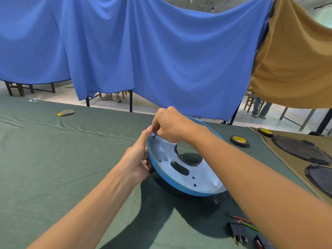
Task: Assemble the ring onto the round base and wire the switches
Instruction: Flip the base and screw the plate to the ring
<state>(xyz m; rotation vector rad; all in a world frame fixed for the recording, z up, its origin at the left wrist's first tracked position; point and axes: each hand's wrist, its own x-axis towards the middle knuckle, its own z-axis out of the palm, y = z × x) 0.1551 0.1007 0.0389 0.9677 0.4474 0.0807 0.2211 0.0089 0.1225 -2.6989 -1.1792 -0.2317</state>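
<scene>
On green cloth (pixel 53 159), blue ring (pixel 203 178) tilted up, left hand (pixel 138 159) gripping its rim, right hand (pixel 172 124) curled, pinching metal pin (pixel 154 135) at a hole

Blue ring (pixel 181 169) looks like smooth painted metal, faintly glossy; the green table cover (pixel 53 159) is matt cloth.

Centre frame: I see the ring (pixel 185 169) tilted on the table (pixel 71 159), its left rim gripped by my left hand (pixel 138 159). My right hand (pixel 172 124) sits over its upper-left part and pinches a small pin (pixel 154 135) there. A piece (pixel 218 200) shows under the ring's lower-right rim.

Right of the ring: a tape roll (pixel 239 141), a second roll (pixel 265 132) behind it, and two discs (pixel 301 150) at the frame's right edge.

Lower right: a switch (pixel 237 230), with wires (pixel 242 221) just behind it.

Upper left, on the table: a flat scrap (pixel 66 112).

Behind the table: curtains (pixel 143 51).
</scene>
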